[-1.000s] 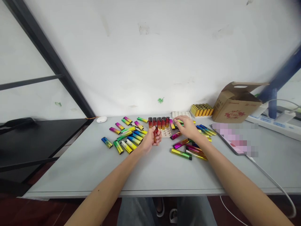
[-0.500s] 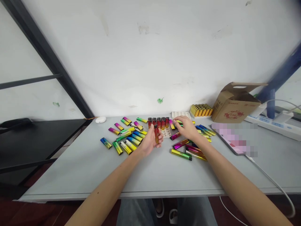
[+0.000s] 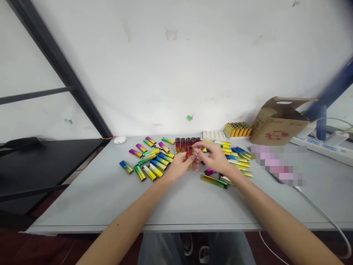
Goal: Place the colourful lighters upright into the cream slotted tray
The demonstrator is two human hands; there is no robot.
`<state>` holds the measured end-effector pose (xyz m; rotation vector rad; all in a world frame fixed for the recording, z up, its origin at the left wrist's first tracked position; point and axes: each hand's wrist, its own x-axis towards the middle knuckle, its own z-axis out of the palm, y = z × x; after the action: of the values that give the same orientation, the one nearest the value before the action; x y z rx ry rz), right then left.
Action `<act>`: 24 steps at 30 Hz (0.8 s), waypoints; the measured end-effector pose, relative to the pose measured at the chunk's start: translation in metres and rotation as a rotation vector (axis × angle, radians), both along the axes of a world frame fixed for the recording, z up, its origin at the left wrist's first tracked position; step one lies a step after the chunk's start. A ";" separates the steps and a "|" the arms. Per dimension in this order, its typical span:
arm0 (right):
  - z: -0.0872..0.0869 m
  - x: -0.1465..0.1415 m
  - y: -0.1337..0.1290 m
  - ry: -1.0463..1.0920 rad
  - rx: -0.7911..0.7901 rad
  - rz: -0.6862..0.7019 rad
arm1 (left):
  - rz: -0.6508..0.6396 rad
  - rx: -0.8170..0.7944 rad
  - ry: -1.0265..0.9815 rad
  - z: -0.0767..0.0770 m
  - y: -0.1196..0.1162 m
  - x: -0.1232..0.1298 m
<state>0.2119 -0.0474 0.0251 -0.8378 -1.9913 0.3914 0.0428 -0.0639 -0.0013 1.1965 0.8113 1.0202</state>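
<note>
Upright in my left hand point(image 3: 179, 165) is a red lighter point(image 3: 189, 151) with a dark top, its lower part going golden. The left fingers are closed around it. My right hand point(image 3: 213, 158) has come up against the same lighter from the right, index finger and thumb bent at its upper part. Whether anything small sits between those right fingertips is hidden. Just behind both hands, several red lighters point(image 3: 182, 144) with black tops stand upright in a row; the hands cover what they stand in.
Loose shiny lighters lie left point(image 3: 149, 171) and right point(image 3: 215, 181) on the grey table point(image 3: 165, 209). By the wall are a white holed tray point(image 3: 213, 135), a filled tray of yellow lighters point(image 3: 238, 129) and a cardboard box point(image 3: 278, 125). A phone, white cable and power strip point(image 3: 322, 147) are at right.
My right hand has moved left and toward me, from above the right-hand lighters to the lighter in my left hand. The left hand and its lighter have shifted slightly right.
</note>
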 end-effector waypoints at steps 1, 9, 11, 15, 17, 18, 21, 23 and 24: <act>0.001 -0.002 -0.003 -0.003 -0.006 0.004 | 0.013 0.012 0.024 0.000 0.000 -0.001; -0.007 -0.010 -0.005 0.092 -0.150 -0.041 | 0.023 0.051 0.126 -0.003 0.003 -0.005; -0.009 -0.010 -0.002 0.122 -0.217 -0.046 | 0.014 0.060 0.140 -0.005 0.004 -0.005; -0.007 -0.004 0.008 0.271 -0.281 -0.069 | 0.019 0.107 0.150 -0.008 0.007 -0.005; -0.004 0.004 0.016 0.387 -0.280 -0.101 | 0.059 0.115 0.135 -0.009 0.007 -0.004; -0.003 0.009 0.020 0.438 -0.284 -0.121 | 0.082 0.110 0.129 -0.009 0.007 -0.004; -0.004 0.021 0.029 0.488 -0.285 -0.201 | 0.129 0.102 0.151 -0.008 0.006 -0.004; -0.007 0.026 0.033 0.452 -0.274 -0.240 | 0.160 0.146 0.205 -0.009 0.006 -0.004; -0.010 0.027 0.035 0.423 -0.268 -0.247 | 0.182 0.180 0.234 -0.010 0.007 -0.005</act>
<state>0.2388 -0.0126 0.0155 -1.0561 -1.4457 0.6418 0.0377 -0.0571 -0.0114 1.4344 1.0433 1.1333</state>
